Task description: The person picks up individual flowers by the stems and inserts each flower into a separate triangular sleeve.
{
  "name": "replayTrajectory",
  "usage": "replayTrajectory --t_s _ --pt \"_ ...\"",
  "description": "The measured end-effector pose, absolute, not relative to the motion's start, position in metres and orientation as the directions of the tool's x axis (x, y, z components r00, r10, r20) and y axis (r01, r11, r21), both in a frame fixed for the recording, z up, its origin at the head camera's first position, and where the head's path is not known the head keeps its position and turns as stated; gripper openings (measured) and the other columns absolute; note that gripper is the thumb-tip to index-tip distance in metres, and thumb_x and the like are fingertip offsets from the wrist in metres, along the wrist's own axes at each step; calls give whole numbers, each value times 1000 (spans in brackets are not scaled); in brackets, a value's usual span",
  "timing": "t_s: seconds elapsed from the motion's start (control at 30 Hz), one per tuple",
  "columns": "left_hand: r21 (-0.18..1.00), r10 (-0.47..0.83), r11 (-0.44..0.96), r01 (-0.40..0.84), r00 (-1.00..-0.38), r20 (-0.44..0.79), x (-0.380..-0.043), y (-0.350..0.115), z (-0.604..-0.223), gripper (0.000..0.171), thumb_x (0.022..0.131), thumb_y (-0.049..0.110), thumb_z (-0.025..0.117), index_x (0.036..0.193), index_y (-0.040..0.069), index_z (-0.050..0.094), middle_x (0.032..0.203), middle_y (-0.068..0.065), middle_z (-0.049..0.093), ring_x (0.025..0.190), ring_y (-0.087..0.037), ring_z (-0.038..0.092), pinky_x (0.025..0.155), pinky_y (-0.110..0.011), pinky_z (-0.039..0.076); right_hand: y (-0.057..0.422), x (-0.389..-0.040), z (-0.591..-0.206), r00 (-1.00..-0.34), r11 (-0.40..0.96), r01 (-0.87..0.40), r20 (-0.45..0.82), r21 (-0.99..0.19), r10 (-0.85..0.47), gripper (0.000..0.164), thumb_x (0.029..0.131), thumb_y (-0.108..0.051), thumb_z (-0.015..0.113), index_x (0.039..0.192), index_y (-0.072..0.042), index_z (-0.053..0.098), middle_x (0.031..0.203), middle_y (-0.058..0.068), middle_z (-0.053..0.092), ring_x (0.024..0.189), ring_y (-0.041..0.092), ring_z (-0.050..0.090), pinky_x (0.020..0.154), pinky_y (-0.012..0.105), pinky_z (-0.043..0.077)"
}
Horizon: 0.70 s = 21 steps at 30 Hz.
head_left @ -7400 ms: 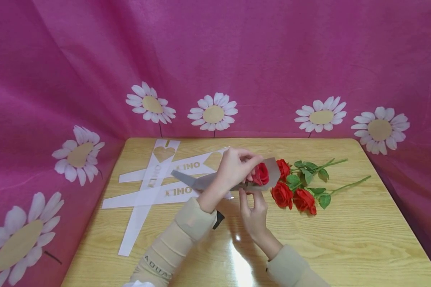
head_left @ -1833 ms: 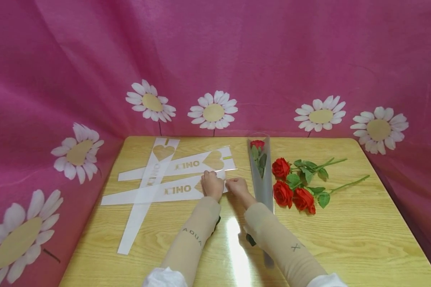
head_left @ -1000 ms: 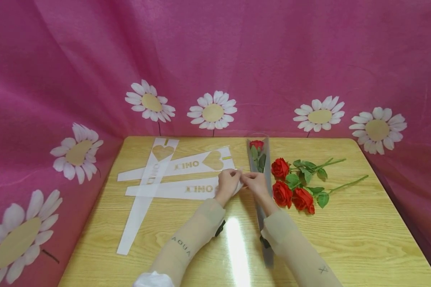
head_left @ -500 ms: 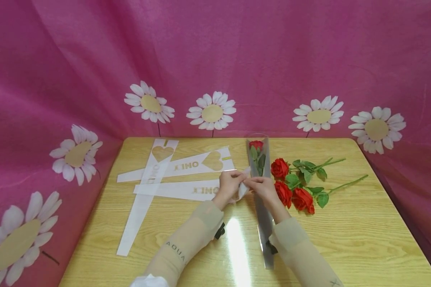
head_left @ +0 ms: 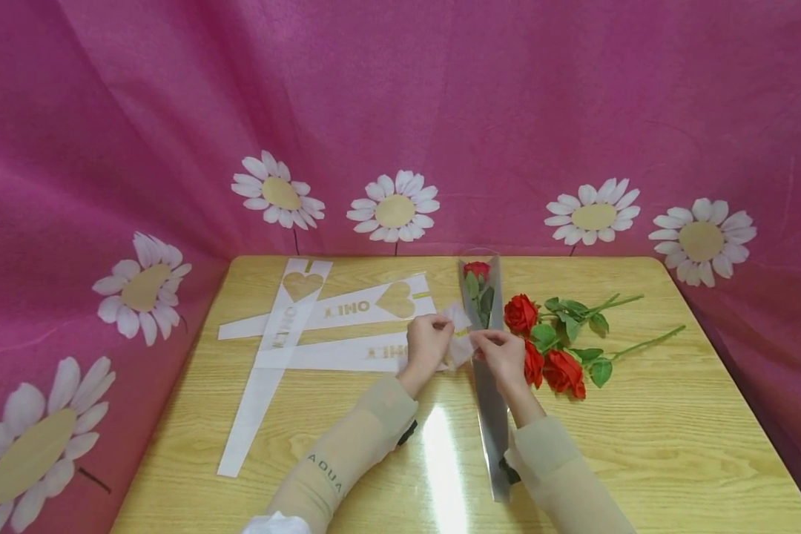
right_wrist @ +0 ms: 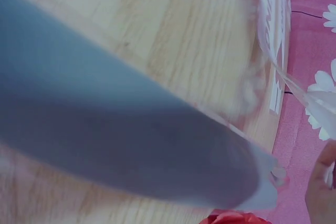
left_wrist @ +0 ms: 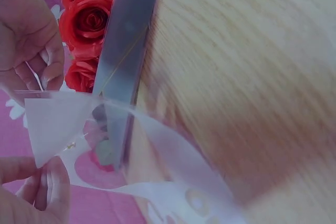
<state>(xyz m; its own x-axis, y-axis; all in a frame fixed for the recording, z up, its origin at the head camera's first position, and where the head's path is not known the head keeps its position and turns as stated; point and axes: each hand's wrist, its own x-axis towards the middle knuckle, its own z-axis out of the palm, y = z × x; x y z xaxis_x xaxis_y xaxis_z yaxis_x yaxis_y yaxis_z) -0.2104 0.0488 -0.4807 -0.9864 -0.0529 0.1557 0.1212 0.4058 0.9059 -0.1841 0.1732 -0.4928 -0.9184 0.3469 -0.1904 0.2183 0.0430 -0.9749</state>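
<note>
A white flower sleeve [head_left: 334,357] with gold "ONLY" lettering lies towards the left, its wide clear end lifted between both hands. My left hand [head_left: 429,341] pinches one side of that mouth. In the left wrist view the left fingers [left_wrist: 55,182] hold its corner, and the film [left_wrist: 152,135] bows open. With thumb and finger, my right hand [head_left: 503,360] grips the opposite edge, above a grey sleeve [head_left: 492,423] that holds one red rose [head_left: 476,271]. This wrapped rose lies lengthwise on the table; the right hand hides its middle.
Loose red roses [head_left: 564,373] with green stems lie at the right. Two more white sleeves, one crosswise [head_left: 254,423] and one behind [head_left: 347,308], overlap at the left. The wooden table [head_left: 641,460] backs onto a pink daisy curtain [head_left: 494,111].
Earlier, the hands worked a rose into the grey sleeve; it now lies on the table. Since then, the hands have drawn a white sleeve rightward and spread its end, the right hand moving right.
</note>
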Motion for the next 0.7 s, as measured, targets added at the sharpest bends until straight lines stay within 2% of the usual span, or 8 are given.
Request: replayTrajectory --t_s 0.17,0.33,0.47,0.53,0.7 --pt "828 14 539 155 -984 175 -207 49 -475 10 78 1 62 77 1 72 75 -8 69 62 -14 63 53 -15 50 175 -181 -496 -906 197 137 -42 -971 421 17 79 -4 65 88 10 67 61 4 63 46 4 56 47 19 52" --pt "764 68 619 181 -982 178 -204 48 -474 11 75 0 60 70 2 69 68 -6 66 49 -7 51 41 -12 40 179 -174 -498 -889 341 112 59 -933 453 14 78 -7 66 83 7 69 65 13 65 42 -4 51 42 14 47" --pt "750 97 631 196 -980 174 -201 46 -476 13 74 -3 57 63 2 64 60 -5 61 42 -6 42 35 -12 33 182 -169 -498 -893 399 119 78 -909 444 15 78 -8 66 83 5 69 67 16 66 41 -6 50 42 13 45" --pt "750 114 627 210 -977 178 -200 44 -477 14 74 -5 56 64 1 64 60 -6 61 42 -6 42 36 -11 33 184 -166 -498 -900 407 129 66 -904 431 15 79 -9 65 83 5 69 66 15 66 42 -4 51 42 14 45" --pt "761 135 608 227 -974 182 -196 42 -482 11 77 -7 58 75 -4 68 70 -12 67 49 -9 53 43 -10 43 188 -162 -499 -915 386 154 16 -909 403 16 79 -10 65 84 5 69 60 10 65 43 0 53 44 16 45"
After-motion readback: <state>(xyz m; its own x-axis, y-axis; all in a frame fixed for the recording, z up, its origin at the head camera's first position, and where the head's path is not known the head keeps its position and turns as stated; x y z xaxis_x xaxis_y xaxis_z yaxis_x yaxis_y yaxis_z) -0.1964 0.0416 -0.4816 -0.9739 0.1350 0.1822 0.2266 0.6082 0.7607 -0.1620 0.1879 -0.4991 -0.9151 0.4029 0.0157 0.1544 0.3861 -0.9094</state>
